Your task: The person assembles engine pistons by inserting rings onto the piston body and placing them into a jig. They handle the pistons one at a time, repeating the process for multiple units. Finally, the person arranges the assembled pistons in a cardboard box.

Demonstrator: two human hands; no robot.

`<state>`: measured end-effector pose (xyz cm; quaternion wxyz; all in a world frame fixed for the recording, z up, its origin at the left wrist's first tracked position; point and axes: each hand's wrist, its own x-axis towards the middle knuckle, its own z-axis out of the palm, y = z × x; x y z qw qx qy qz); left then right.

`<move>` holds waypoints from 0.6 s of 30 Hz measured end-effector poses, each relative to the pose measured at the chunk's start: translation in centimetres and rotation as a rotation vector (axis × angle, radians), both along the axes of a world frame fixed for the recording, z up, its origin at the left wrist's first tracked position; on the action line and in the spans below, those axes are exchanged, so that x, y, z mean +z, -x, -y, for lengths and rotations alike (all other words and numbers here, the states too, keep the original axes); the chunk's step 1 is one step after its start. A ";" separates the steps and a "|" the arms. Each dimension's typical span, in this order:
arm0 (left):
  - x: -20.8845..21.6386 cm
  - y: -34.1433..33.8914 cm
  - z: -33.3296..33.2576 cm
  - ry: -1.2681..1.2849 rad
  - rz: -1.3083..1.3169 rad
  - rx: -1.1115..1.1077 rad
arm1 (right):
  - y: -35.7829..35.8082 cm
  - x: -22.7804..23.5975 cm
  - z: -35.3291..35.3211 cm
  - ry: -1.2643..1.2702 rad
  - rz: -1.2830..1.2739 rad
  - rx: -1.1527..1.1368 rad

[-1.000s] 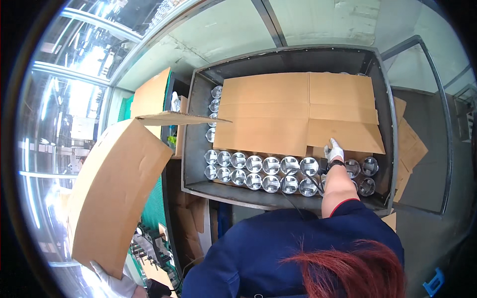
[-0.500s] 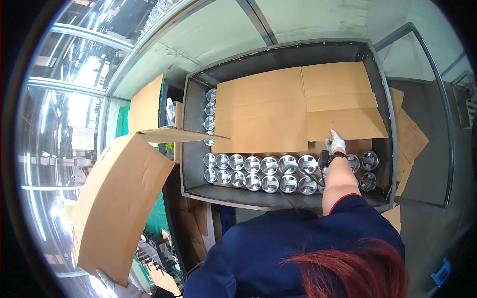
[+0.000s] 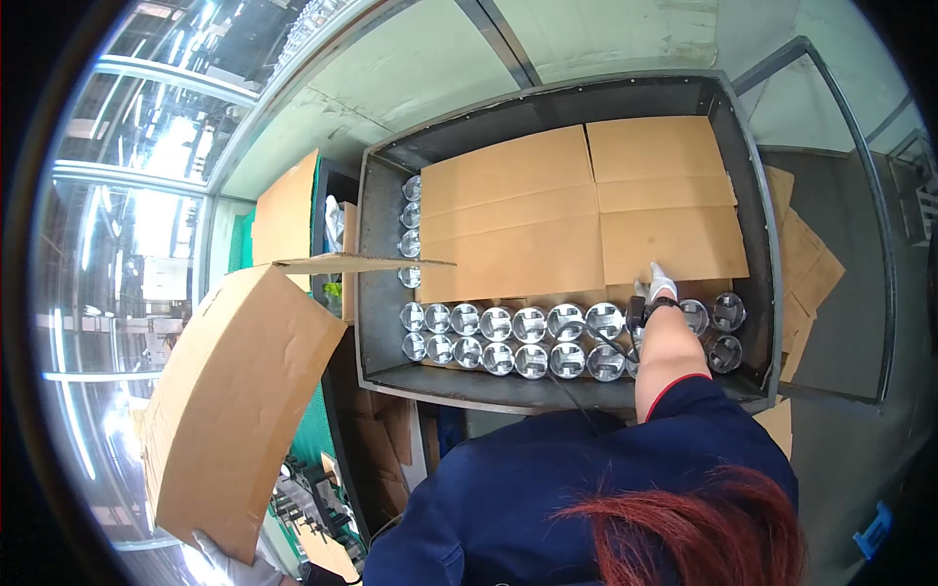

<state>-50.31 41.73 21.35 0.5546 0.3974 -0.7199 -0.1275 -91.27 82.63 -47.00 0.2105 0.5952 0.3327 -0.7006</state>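
Observation:
My left hand (image 3: 227, 563), in a white glove, grips the lower edge of a large folded cardboard sheet (image 3: 244, 391) held up at the left; its fingers are partly hidden. The top flap of that sheet juts over the left wall of a dark metal bin (image 3: 567, 389). Inside the bin, flat cardboard (image 3: 508, 210) covers most of the contents. My right hand (image 3: 661, 284), also gloved, rests at the near edge of the right-hand cardboard piece (image 3: 674, 239), thumb apart from the fingers. Shiny metal pistons (image 3: 531, 359) stand in two rows along the near side.
More pistons (image 3: 411, 214) line the bin's left wall. Left of the bin is a dark rack (image 3: 339, 184) with cardboard on it. Folded cardboard (image 3: 809, 264) leans on the right, beside a metal frame (image 3: 884, 244). A dark cable (image 3: 572, 391) hangs over the near rim.
The near edge of the right-hand cardboard has come down and shifted slightly left. My right hand has moved a little nearer to me. My left hand keeps holding the large sheet, almost still.

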 end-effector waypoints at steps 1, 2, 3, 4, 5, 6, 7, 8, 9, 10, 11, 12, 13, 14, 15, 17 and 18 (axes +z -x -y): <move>-0.3 -0.8 0.0 -0.006 0.019 0.023 | -1.5 -0.8 0.0 -0.054 0.035 0.158; 0.6 0.3 0.3 0.011 0.016 -0.013 | -1.7 -5.9 -0.5 -0.116 0.062 0.246; 0.8 1.2 0.6 0.022 0.012 -0.041 | -2.4 -9.4 -0.9 -0.050 0.039 0.264; 0.9 2.1 0.8 0.038 0.005 -0.071 | -3.1 -12.0 -1.3 0.015 0.011 0.281; 0.2 2.2 1.0 0.037 0.017 -0.074 | -4.1 -13.6 -1.6 0.066 -0.002 0.324; -1.0 0.5 0.9 0.027 0.058 -0.012 | -6.3 -12.8 -1.8 -0.282 -0.026 0.977; -0.7 1.0 1.4 0.038 0.068 -0.040 | -6.4 -14.6 -1.7 -0.411 -0.043 1.049; 1.4 2.8 1.2 0.098 0.057 -0.106 | -5.4 -16.9 -0.4 -0.521 -0.085 1.073; 2.3 1.8 1.5 0.120 0.065 -0.119 | -5.0 -17.7 0.6 -0.655 -0.115 1.156; 1.7 1.7 2.5 0.136 0.122 -0.129 | -6.1 -17.2 0.6 -0.424 -0.208 1.068; 0.9 -0.1 2.1 0.110 0.219 -0.076 | -10.0 -12.3 0.7 -0.194 -0.245 0.897; 0.7 -0.6 1.0 0.080 0.272 -0.062 | -11.4 -4.0 0.9 0.031 -0.259 0.677; 0.9 3.4 -1.4 0.033 0.290 -0.108 | -10.5 -2.2 1.5 0.064 -0.331 0.619; -0.6 6.5 -3.4 -0.035 0.307 -0.131 | -9.6 4.4 2.2 0.128 -0.374 0.459; -2.0 10.4 -5.9 -0.170 0.291 -0.188 | -8.7 10.1 2.5 0.222 -0.505 0.478; -5.6 18.5 -8.5 -0.036 0.715 -0.297 | -7.2 18.5 1.5 0.303 -0.704 0.467; -7.4 21.5 -11.6 -0.069 0.830 -0.583 | -7.0 21.2 1.3 0.379 -0.796 0.478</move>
